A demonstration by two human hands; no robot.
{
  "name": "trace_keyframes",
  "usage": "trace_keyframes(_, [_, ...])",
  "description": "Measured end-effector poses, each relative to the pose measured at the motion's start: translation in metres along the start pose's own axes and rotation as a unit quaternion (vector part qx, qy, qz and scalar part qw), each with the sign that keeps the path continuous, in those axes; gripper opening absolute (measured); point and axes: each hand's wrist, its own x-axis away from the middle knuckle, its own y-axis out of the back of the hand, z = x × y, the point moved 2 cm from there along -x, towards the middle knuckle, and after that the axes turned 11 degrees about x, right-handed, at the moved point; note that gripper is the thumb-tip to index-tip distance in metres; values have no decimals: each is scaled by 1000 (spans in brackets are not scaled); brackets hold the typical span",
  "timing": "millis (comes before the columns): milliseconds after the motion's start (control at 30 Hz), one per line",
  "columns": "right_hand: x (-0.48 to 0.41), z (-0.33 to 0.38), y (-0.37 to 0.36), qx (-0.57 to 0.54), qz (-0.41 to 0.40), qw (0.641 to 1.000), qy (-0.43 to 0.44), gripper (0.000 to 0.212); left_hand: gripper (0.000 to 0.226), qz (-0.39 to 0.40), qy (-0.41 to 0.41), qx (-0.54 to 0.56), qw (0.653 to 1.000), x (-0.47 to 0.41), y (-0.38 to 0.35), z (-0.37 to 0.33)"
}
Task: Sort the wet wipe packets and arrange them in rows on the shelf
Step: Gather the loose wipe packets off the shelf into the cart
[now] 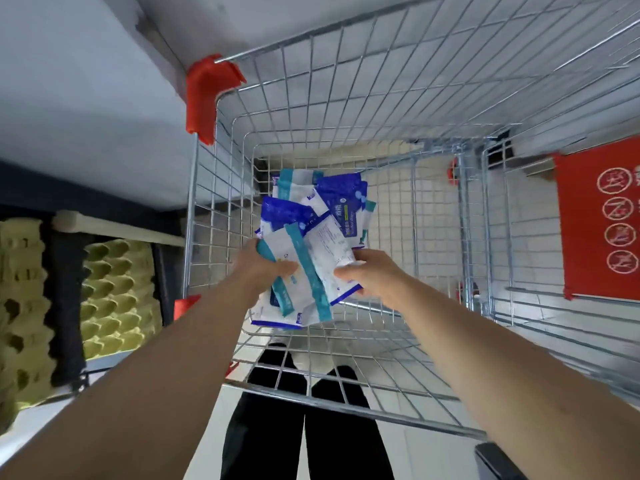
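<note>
Wet wipe packets (300, 301) long axes near-to-far, inside cart (346, 407); left fingers (282, 268) clamp teal-striped packet (304, 256), right fingers (346, 271) clamp white packet (329, 242).

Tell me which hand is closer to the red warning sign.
Right. The right hand sits left of the red sign, gripping a wipe packet; the left hand grips packets farther left.

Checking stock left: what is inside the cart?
A pile of wet wipe packets, blue and teal-striped; left hand and right hand grip the nearest ones. Lower packets are covered.
</note>
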Motion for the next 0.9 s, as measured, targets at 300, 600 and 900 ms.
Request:
trace_keyframes(300, [-20,-7,3,159,-43,984,70,38,50,-43,-7,-51,998,-8,-3,10])
trace_keyframes(600, [108,78,11,329,-142,898,257,49,34,-148,-190,-271,932,120,24,-57])
trace_keyframes(900, [319,216,-32,433,-243,706,505,28,34,-302,-378,-335,809,339,120,-126])
